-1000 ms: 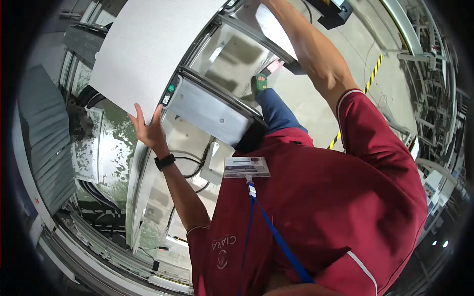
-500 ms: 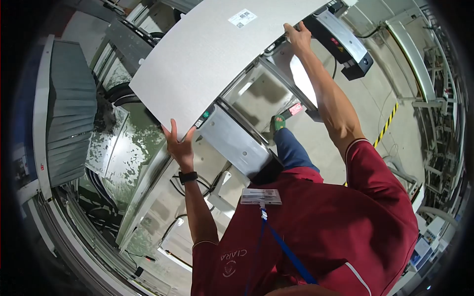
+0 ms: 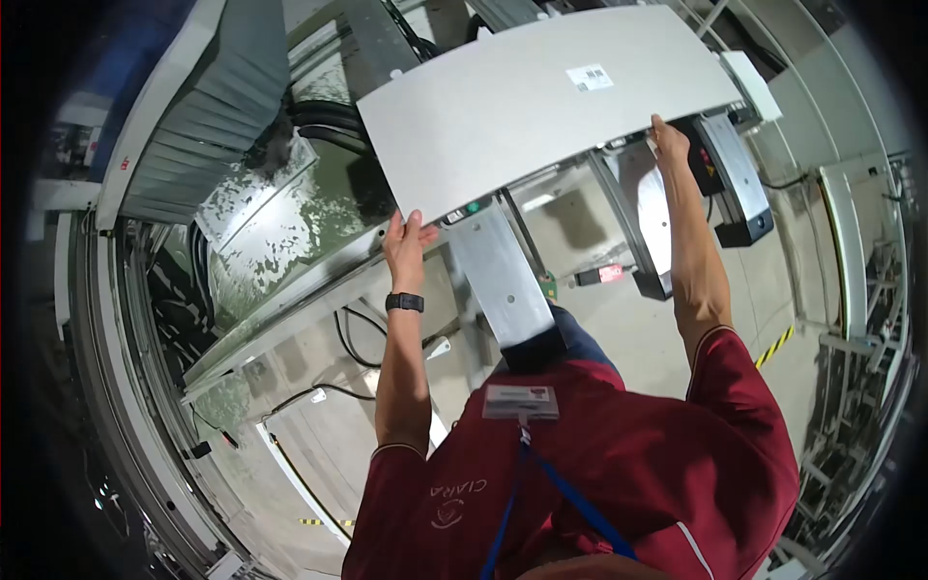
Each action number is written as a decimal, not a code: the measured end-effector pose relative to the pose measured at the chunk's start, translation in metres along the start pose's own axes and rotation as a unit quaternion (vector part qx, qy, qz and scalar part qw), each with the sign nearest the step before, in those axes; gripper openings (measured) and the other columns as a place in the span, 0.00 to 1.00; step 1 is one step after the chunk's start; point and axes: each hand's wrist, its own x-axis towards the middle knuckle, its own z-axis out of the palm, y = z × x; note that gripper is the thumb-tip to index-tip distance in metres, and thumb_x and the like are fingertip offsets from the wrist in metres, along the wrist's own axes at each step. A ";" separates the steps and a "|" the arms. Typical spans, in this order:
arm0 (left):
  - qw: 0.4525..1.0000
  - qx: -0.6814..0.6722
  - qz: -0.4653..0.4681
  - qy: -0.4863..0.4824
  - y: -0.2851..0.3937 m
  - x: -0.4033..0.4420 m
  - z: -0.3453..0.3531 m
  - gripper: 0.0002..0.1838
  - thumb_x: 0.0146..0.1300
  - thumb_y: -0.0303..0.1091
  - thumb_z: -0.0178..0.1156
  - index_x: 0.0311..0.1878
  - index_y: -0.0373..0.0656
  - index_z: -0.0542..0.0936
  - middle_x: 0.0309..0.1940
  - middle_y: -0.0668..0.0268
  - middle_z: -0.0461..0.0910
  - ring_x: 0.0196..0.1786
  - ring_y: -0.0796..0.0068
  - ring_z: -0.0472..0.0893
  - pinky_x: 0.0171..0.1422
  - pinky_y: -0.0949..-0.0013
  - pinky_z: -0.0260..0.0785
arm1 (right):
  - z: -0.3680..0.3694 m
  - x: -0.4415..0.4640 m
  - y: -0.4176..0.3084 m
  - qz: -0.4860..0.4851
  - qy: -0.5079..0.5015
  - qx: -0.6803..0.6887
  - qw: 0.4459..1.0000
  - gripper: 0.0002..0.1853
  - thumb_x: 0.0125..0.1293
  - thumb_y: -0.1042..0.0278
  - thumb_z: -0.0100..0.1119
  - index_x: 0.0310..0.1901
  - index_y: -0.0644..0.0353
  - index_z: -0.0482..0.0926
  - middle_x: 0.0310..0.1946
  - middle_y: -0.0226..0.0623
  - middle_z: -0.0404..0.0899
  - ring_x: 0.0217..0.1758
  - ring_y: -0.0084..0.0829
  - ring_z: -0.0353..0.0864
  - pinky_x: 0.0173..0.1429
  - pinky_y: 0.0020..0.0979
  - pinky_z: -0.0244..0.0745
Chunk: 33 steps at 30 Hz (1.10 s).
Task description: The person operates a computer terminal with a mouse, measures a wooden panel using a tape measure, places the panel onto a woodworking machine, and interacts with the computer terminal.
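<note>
A wide pale grey panel [image 3: 483, 106], with a white printed label [image 3: 590, 77] on top, lies across the machine in front of me. My left hand [image 3: 406, 249] grips its near left corner, thumb and fingers spread along the edges. Farther right, my right hand [image 3: 670, 143] has its fingers curled at the panel's near edge, fingertips partly hidden. Just right of the left hand, a green round button [image 3: 472, 208] sits under the edge. Flat metal arms [image 3: 505, 285] stick out from beneath the panel towards me.
Grey pleated bellows [image 3: 208, 130] stand at the left, beside a wet, green-stained metal surface [image 3: 275, 208]. A black-ended metal block [image 3: 742, 179] juts out at the right. Black cables [image 3: 353, 338] hang below the left forearm. Yellow-black tape [image 3: 775, 346] marks the floor.
My view has turned, so the panel appears farther right and more level. Both hands remain at the same places on its near edge.
</note>
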 end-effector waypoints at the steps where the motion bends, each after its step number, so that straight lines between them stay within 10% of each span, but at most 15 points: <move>1: 1.000 0.006 -0.006 0.005 0.001 0.003 0.001 0.26 0.67 0.35 0.63 0.64 0.36 0.68 0.42 0.62 0.80 0.35 0.69 0.83 0.41 0.69 0.78 | 0.000 0.004 0.000 0.011 -0.015 -0.009 1.000 0.14 0.60 0.60 0.69 0.25 0.61 0.81 0.23 0.33 0.80 0.22 0.24 0.75 0.25 0.30 0.63; 3: 1.000 0.021 0.002 -0.023 0.005 0.000 -0.001 0.24 0.67 0.37 0.63 0.62 0.37 0.71 0.41 0.62 0.80 0.34 0.71 0.83 0.39 0.70 0.77 | -0.008 0.011 0.001 -0.090 -0.102 -0.170 0.976 0.16 0.64 0.55 0.66 0.23 0.54 0.77 0.17 0.24 0.72 0.16 0.19 0.64 0.22 0.27 0.50; 4: 0.998 0.034 0.006 -0.051 0.010 -0.003 -0.002 0.24 0.67 0.37 0.63 0.62 0.37 0.71 0.41 0.61 0.81 0.33 0.73 0.82 0.38 0.70 0.77 | -0.004 -0.009 -0.009 -0.013 -0.062 -0.007 0.998 0.19 0.64 0.58 0.64 0.18 0.58 0.77 0.19 0.35 0.77 0.20 0.28 0.73 0.25 0.34 0.65; 6: 1.000 0.017 0.023 -0.008 -0.007 0.009 -0.006 0.21 0.69 0.38 0.61 0.59 0.37 0.72 0.39 0.63 0.80 0.32 0.73 0.81 0.36 0.70 0.77 | -0.009 0.028 0.031 -0.004 -0.156 0.057 0.986 0.18 0.67 0.50 0.60 0.25 0.52 0.75 0.18 0.23 0.73 0.16 0.15 0.66 0.22 0.21 0.60; 7: 1.000 0.009 0.006 0.009 -0.007 0.008 -0.005 0.20 0.69 0.39 0.60 0.59 0.38 0.71 0.37 0.64 0.78 0.32 0.72 0.81 0.35 0.70 0.77 | -0.013 -0.051 -0.006 0.000 -0.076 0.095 0.993 0.17 0.64 0.55 0.64 0.35 0.65 0.80 0.24 0.35 0.79 0.20 0.24 0.73 0.25 0.25 0.67; 12: 1.000 -0.001 0.017 -0.016 -0.010 0.011 -0.014 0.17 0.72 0.39 0.56 0.56 0.40 0.69 0.36 0.64 0.76 0.35 0.73 0.78 0.38 0.71 0.73 | -0.182 -0.206 0.026 -0.180 -0.259 -0.110 0.943 0.21 0.69 0.54 0.59 0.57 0.59 0.77 0.35 0.25 0.78 0.38 0.19 0.72 0.41 0.24 0.68; 16: 0.995 0.061 0.080 -0.020 -0.038 0.031 -0.060 0.14 0.69 0.36 0.56 0.55 0.44 0.73 0.45 0.63 0.78 0.39 0.72 0.75 0.44 0.66 0.72 | -0.369 -0.299 0.175 0.097 -0.217 -0.148 0.960 0.32 0.63 0.53 0.65 0.63 0.66 0.71 0.46 0.40 0.83 0.52 0.30 0.80 0.56 0.30 0.74; 18: 0.943 0.145 0.290 0.068 -0.063 0.028 -0.054 0.15 0.71 0.38 0.54 0.52 0.36 0.76 0.48 0.55 0.77 0.49 0.62 0.75 0.57 0.56 0.67 | -0.454 -0.351 0.289 0.153 -0.149 -0.323 0.922 0.39 0.58 0.46 0.69 0.66 0.59 0.69 0.59 0.44 0.77 0.63 0.39 0.75 0.58 0.41 0.76; 21: 0.720 0.506 0.458 0.127 -0.043 -0.092 0.092 0.22 0.71 0.40 0.55 0.56 0.28 0.75 0.55 0.45 0.75 0.56 0.49 0.75 0.66 0.51 0.62 | -0.514 -0.445 0.320 0.414 -0.063 -0.060 0.906 0.44 0.54 0.47 0.73 0.69 0.58 0.66 0.64 0.45 0.71 0.65 0.43 0.73 0.58 0.52 0.74; 24: 0.748 0.444 0.491 -0.056 -0.108 -0.173 0.246 0.20 0.70 0.39 0.57 0.55 0.30 0.76 0.55 0.46 0.75 0.58 0.49 0.72 0.66 0.50 0.62 | -0.553 -0.476 0.363 0.411 -0.023 0.053 0.910 0.32 0.54 0.50 0.69 0.61 0.46 0.75 0.57 0.34 0.76 0.52 0.35 0.76 0.42 0.45 0.75; 29: 0.714 0.388 0.360 -0.459 -0.196 -0.358 0.474 0.20 0.72 0.34 0.55 0.63 0.34 0.72 0.63 0.54 0.67 0.57 0.62 0.75 0.55 0.63 0.71 | -0.621 -0.455 0.437 0.353 -0.032 0.026 0.935 0.19 0.53 0.51 0.59 0.41 0.55 0.83 0.34 0.31 0.79 0.38 0.30 0.76 0.37 0.42 0.73; 33: 0.629 0.463 0.314 -0.540 -0.259 -0.397 0.564 0.21 0.71 0.36 0.56 0.64 0.40 0.73 0.62 0.58 0.71 0.53 0.68 0.78 0.49 0.66 0.73 | -0.674 -0.444 0.471 0.398 -0.039 0.217 0.890 0.22 0.56 0.45 0.62 0.44 0.52 0.81 0.36 0.30 0.78 0.38 0.32 0.75 0.41 0.50 0.78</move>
